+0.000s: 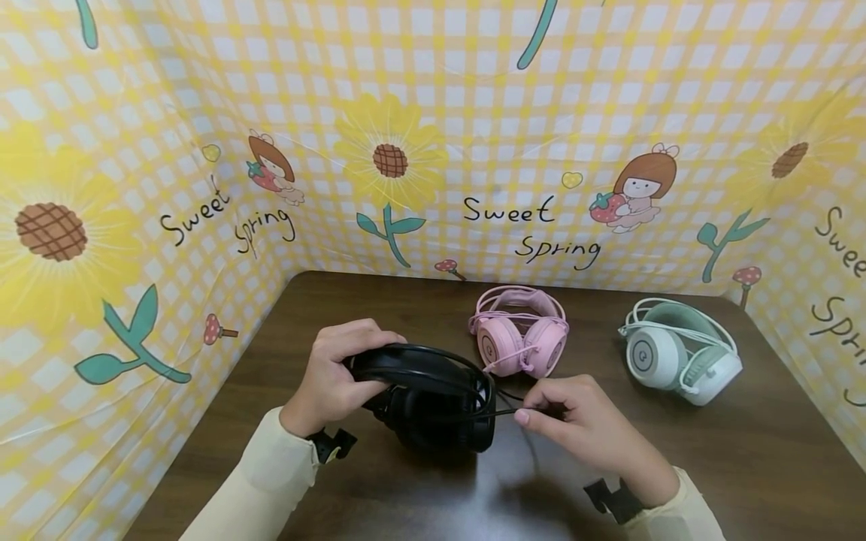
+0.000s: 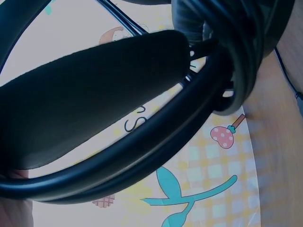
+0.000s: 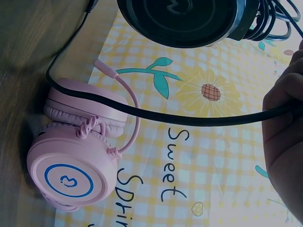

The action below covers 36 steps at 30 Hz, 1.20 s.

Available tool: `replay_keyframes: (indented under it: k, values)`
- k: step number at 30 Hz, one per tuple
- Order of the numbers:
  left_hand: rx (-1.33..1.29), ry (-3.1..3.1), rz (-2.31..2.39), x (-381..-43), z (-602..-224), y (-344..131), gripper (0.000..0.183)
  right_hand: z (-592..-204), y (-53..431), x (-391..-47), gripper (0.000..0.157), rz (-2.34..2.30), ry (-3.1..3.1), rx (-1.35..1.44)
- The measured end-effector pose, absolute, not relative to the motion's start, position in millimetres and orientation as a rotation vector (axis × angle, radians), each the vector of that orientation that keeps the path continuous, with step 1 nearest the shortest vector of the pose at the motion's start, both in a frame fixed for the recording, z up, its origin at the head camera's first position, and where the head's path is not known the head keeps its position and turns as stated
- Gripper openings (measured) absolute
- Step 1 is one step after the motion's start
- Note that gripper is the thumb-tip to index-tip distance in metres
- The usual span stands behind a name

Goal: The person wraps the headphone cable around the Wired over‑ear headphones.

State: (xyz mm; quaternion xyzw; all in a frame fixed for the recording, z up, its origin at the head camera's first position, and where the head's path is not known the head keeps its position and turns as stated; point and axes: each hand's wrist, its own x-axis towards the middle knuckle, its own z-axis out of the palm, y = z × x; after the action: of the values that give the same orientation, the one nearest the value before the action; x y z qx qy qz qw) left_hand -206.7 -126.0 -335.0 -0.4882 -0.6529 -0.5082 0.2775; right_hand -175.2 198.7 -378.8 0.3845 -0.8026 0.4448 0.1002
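Black headphones (image 1: 440, 409) are held up off the brown table by my left hand (image 1: 345, 368), which grips them by the headband (image 1: 419, 370). In the left wrist view the headband's dark pad (image 2: 104, 90) fills much of the picture, and loops of cable (image 2: 241, 52) wrap around one end. My right hand (image 1: 582, 424) pinches a black cable (image 1: 506, 412) just right of the headphones. Seen from the right wrist, the cable (image 3: 189, 119) runs from the right hand (image 3: 286, 127) across the view, and one black earcup (image 3: 184, 19) hangs above.
Pink headphones (image 1: 521, 334) with a wound cable sit on the table (image 1: 379, 300) behind my right hand. Mint-green headphones (image 1: 683, 353) stand farther right. A yellow checked cloth (image 1: 433, 90) with flower prints hangs around the table's back and sides.
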Motion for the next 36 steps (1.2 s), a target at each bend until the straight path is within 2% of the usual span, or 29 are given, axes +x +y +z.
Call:
replay_keyframes:
  k: [8, 18, 26, 36]
  values:
    - [-1.353, -1.756, -1.373, -204, -331, -126, 0.030, -378, 200, -175, 0.021, 1.317, -2.364, 1.146]
    - [-1.416, -1.765, -1.411, -211, -344, -127, 0.022, -376, 201, -174, 0.021, 1.324, -2.362, 1.174]
    - [-1.455, -1.743, -1.453, -209, -339, -127, 0.022, -375, 203, -175, 0.022, 1.316, -2.355, 1.174]
    - [-1.502, -1.703, -1.686, -210, -346, -137, 0.026, -369, 204, -175, 0.032, 1.325, -2.356, 1.165]
